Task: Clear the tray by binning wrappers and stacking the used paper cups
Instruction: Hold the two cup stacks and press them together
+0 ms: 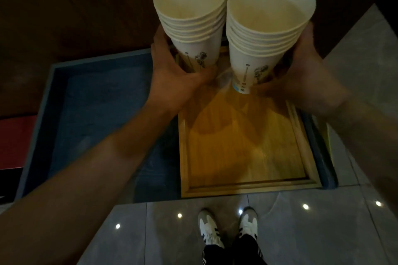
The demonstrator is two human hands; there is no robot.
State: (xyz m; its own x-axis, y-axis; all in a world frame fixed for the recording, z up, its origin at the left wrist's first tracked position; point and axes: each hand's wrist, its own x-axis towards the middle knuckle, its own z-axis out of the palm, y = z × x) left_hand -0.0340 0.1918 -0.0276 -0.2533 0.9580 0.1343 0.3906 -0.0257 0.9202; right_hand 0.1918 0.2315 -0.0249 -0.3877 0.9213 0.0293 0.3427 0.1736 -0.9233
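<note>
Two stacks of white paper cups stand upright side by side above the far end of a wooden tray (pixel 243 148). My left hand (pixel 176 75) wraps the lower part of the left stack (pixel 191 17). The right stack (pixel 269 23) is gripped low down by my right hand (pixel 301 75). Each stack holds several nested cups with small printed marks on the outer cup. The tray floor that shows is bare wood. The far end of the tray is hidden behind the cups and my hands.
The tray rests on a dark blue low table (pixel 97 109) with a raised rim. Grey tiled floor (pixel 163 236) lies in front, with my two white shoes (pixel 228 228) on it. A red surface (pixel 13 140) shows at the left edge. Dark wood panelling is behind.
</note>
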